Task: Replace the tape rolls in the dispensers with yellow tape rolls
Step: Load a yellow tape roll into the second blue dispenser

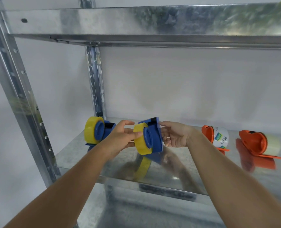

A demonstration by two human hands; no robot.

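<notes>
Yellow roll point(92, 129) on a blue dispenser point(107, 131), standing at the steel shelf's point(80, 155) left end. Next, left hand point(120, 137), fingers curved round a second yellow roll point(140, 142), mounted on a tilted second blue dispenser point(154, 134). Right hand point(174, 135) gripping that dispenser's plate. Rightmost, two orange dispensers point(208, 133) holding pale rolls.

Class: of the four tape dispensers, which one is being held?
The blue dispenser second from left: the right hand holds it, the left hand its yellow roll; the other three sit on the shelf.
</notes>
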